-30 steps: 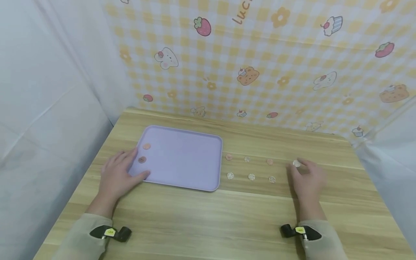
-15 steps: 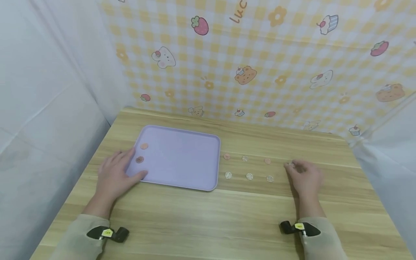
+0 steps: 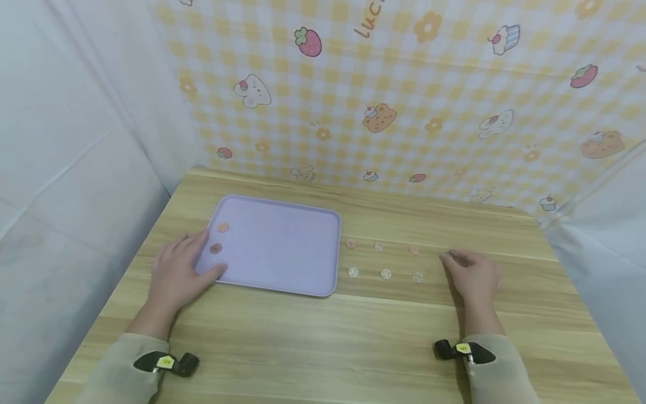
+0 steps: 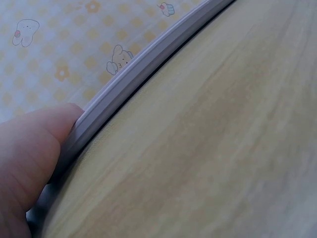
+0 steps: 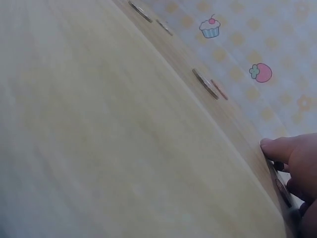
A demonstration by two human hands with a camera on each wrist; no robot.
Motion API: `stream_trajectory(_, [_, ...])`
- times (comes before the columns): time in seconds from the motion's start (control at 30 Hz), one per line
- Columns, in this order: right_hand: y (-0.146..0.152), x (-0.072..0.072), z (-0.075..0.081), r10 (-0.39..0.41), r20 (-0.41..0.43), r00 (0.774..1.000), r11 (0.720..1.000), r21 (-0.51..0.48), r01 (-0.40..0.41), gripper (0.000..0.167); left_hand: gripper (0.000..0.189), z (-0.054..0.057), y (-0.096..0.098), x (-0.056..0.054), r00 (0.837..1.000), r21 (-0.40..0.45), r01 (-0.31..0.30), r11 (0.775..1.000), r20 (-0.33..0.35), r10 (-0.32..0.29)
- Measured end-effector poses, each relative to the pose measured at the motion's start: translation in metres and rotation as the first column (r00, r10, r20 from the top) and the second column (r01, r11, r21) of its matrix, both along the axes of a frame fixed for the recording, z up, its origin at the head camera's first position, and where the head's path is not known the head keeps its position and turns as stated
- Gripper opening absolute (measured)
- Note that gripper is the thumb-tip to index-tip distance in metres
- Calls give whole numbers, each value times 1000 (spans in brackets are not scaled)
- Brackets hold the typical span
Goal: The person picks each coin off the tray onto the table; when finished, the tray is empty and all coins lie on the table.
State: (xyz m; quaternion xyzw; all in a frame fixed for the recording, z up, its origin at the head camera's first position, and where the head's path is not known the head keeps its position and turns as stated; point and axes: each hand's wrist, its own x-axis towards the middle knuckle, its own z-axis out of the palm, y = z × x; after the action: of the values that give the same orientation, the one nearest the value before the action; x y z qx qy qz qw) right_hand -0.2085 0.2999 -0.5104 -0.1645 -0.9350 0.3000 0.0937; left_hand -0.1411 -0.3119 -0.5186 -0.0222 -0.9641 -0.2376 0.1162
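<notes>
On the left of the head view, the left hand [image 3: 179,272] lies spread over the corner of the shallow lilac rectangular tray [image 3: 277,247], fingertips along its left edge and thumb on its lower left rim. Inside the tray, near that same edge, we have a bright copper-coloured round coin [image 3: 222,227] sitting just above a darker brown round coin [image 3: 216,248]. Across to the right of the frame, and here is the right hand [image 3: 474,276], down at the pale wood-grain worktop [image 3: 303,342], thumb and forefinger pressed together, fingers curled round a thin metal coin [image 5: 283,192] that shows edge-on at the lower right of the right wrist view; its colour is hard to tell. Between tray and right hand, two short rows: on top a reddish copper coin [image 3: 350,243], a small silver coin [image 3: 378,246] and a pale copper coin [image 3: 414,250]; below them three silver-coloured coins [image 3: 386,274], well spaced. Beige sleeves [image 3: 121,370] reach in from the bottom, each bearing a black wrist camera [image 3: 188,365], and a yellow-and-white checked cloth [image 3: 343,84] with cartoon bears and strawberries fills the top.
</notes>
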Motion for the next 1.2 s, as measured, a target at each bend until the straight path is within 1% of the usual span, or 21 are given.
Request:
stream_trajectory(0.37, [1, -3, -6, 12, -36, 999, 999, 38, -11, 46, 92, 2, 1, 1, 1000, 5, -3, 1000, 3, 3])
stream_trajectory(0.63, [1, -4, -5, 7, -19, 1000, 999, 31, -6, 50, 91, 2, 1, 1, 1000, 6, -2, 1000, 3, 2])
stream_trajectory(0.93, [1, -4, -7, 14, -22, 1000, 999, 44, -13, 51, 102, 3, 0, 1, 1000, 22, -5, 1000, 26, 4])
stream_trajectory(1.2, [-1, -2, -7, 0, -13, 1000, 1000, 26, 0, 54, 102, 0, -1, 0, 1000, 22, -10, 1000, 26, 10])
